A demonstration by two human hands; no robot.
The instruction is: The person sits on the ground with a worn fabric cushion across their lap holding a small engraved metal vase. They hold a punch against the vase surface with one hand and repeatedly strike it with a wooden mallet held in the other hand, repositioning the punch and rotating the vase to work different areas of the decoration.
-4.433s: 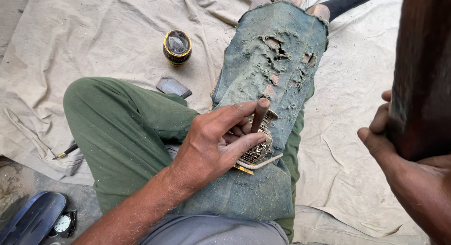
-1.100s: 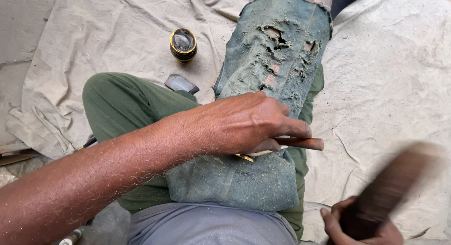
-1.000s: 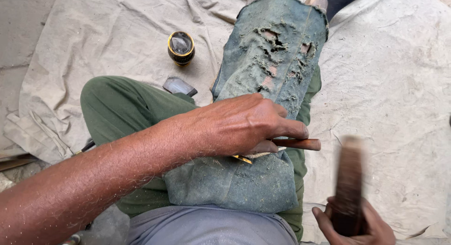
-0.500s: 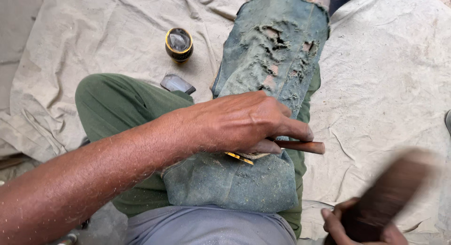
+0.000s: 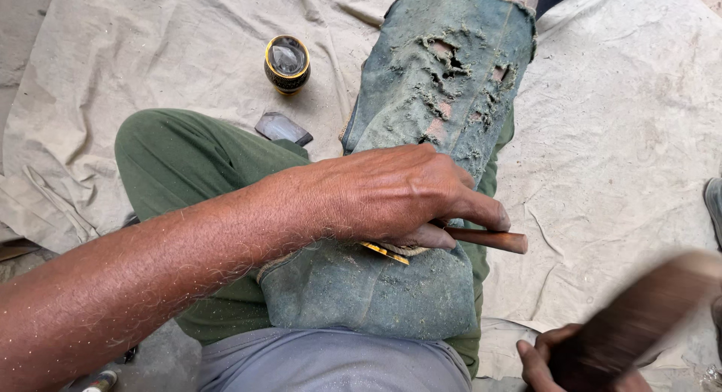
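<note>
1. One chisel (image 5: pixel 485 240) lies on the torn denim cloth (image 5: pixel 444 84) over the knee, pinched in the left hand (image 5: pixel 391 196).
2. One dark wooden mallet (image 5: pixel 639 317), gripped by the right hand (image 5: pixel 549 358), is blurred right of the cloth, tilted rather than upright as a second ago.
3. One gold-rimmed tin (image 5: pixel 287 63) sits left of the cloth.

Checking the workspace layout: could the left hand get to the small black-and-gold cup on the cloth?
Probably yes: the left hand rests on the lap; the cup stands uncovered beyond the knee.
</note>
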